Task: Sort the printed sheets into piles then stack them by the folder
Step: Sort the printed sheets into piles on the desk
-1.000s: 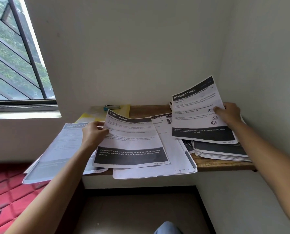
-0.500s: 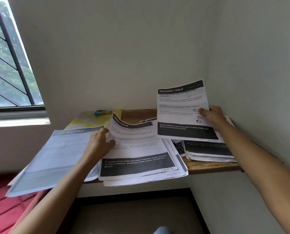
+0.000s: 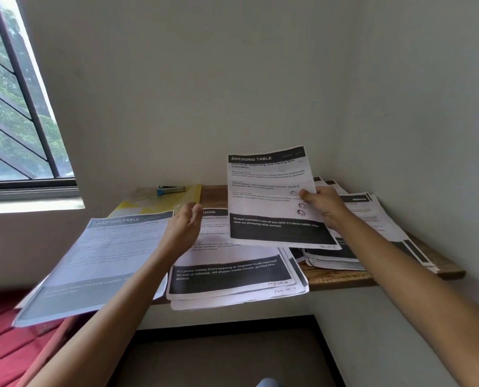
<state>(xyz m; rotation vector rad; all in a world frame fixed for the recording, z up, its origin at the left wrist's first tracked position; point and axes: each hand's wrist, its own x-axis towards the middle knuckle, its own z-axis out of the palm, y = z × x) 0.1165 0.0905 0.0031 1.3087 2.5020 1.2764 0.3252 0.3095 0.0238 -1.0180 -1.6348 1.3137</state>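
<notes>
My right hand [image 3: 323, 206] pinches a printed sheet headed "Dressing Table" [image 3: 271, 196] by its right edge and holds it up over the shelf. Open, with fingers relaxed, my left hand [image 3: 183, 229] hovers above the middle pile, the "Living Room" sheets [image 3: 232, 272]. Another "Dressing Table" pile [image 3: 101, 258] lies at the left and overhangs the shelf edge. At the right lies a thicker stack of unsorted sheets [image 3: 372, 236]. The yellow folder [image 3: 163, 202] lies at the back left.
A blue stapler [image 3: 170, 189] sits on the folder. The wooden shelf [image 3: 344, 277] fills a corner, with walls behind and to the right. A barred window [image 3: 17, 113] is at the left and red cushioning [image 3: 6, 347] lies below it.
My left hand let go of the Living Room sheet, which now lies flat on the middle pile, and lifted off it. My right hand carried the Dressing Table sheet leftward.
</notes>
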